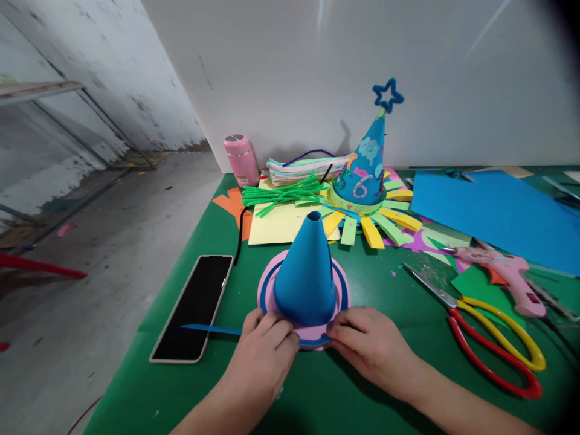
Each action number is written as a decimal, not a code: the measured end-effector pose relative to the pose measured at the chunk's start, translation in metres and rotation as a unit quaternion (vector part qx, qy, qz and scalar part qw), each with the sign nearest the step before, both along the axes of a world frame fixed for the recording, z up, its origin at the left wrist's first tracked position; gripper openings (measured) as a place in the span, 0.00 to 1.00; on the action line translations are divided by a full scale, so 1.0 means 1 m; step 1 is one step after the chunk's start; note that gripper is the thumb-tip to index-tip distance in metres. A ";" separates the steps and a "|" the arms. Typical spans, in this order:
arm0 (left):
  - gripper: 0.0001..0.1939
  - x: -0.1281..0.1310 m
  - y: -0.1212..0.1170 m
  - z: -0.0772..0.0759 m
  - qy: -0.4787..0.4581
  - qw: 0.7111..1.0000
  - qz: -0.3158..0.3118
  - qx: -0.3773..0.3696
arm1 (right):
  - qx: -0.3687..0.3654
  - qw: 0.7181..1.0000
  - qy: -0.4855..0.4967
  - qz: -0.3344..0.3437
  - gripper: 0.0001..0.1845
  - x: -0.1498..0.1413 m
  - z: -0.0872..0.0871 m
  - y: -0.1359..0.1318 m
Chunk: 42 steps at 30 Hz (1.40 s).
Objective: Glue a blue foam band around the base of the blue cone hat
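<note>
A plain blue paper cone (pixel 306 275) stands upright on a pink round brim (pixel 267 290) edged with a dark blue strip. My left hand (pixel 267 350) presses its curled fingers on the brim's near left edge, where a loose end of the blue strip (pixel 211 330) runs off to the left. My right hand (pixel 369 347) pinches the brim's near right edge with its fingertips. A finished decorated blue cone hat (pixel 365 169) with a blue star on top stands further back.
A black phone (pixel 194 307) lies left of the hat. Red-and-yellow scissors (pixel 493 335) and a pink glue gun (pixel 507 272) lie to the right. Green pipe cleaners (pixel 281 194), a pink bottle (pixel 241 159), stacked paper and a blue sheet (pixel 493 211) sit behind on the green table (pixel 181 386).
</note>
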State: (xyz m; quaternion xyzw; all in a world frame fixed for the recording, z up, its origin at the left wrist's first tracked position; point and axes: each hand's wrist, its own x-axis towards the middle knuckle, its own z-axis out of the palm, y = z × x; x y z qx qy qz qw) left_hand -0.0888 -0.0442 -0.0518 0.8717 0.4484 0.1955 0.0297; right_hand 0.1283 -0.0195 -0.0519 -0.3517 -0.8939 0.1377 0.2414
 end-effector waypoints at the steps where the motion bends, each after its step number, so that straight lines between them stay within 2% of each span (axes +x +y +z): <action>1: 0.14 0.001 0.000 0.000 -0.006 1.000 0.001 -0.005 | -0.006 1.000 0.004 0.000 0.08 0.000 0.000 0.000; 8: 0.15 0.009 0.003 0.001 -0.027 0.999 -0.005 -0.025 | -0.053 0.998 0.025 0.001 0.08 -0.002 0.001 -0.002; 17: 0.13 0.016 0.005 0.000 -0.012 1.000 -0.012 -0.012 | -0.048 0.998 0.036 -0.012 0.07 -0.004 -0.001 -0.004; 22: 0.14 0.016 0.006 -0.001 -0.037 0.999 -0.016 -0.024 | -0.102 0.993 0.050 -0.009 0.07 -0.004 0.002 -0.003; 24: 0.14 0.015 0.008 -0.001 -0.047 0.998 -0.020 -0.030 | -0.140 0.986 0.087 -0.012 0.07 -0.001 0.006 -0.001; 26: 0.14 0.014 0.011 0.000 -0.058 0.998 -0.024 -0.023 | -0.165 0.975 0.143 -0.034 0.09 0.003 0.011 0.005; 29: 0.14 0.014 0.014 0.001 -0.067 0.997 -0.027 -0.002 | -0.146 0.966 0.191 -0.098 0.10 0.007 0.019 0.021; 34: 0.12 0.017 0.013 0.003 -0.031 0.999 -0.017 -0.001 | -0.132 0.972 0.102 -0.163 0.15 0.000 0.026 0.055; 39: 0.10 0.019 0.010 0.016 0.001 0.999 -0.005 -0.040 | -0.134 0.981 0.032 -0.138 0.10 -0.010 0.028 0.083; 42: 0.10 0.019 0.009 0.017 0.004 0.999 0.004 -0.036 | -0.129 0.984 -0.005 -0.123 0.08 -0.012 0.028 0.091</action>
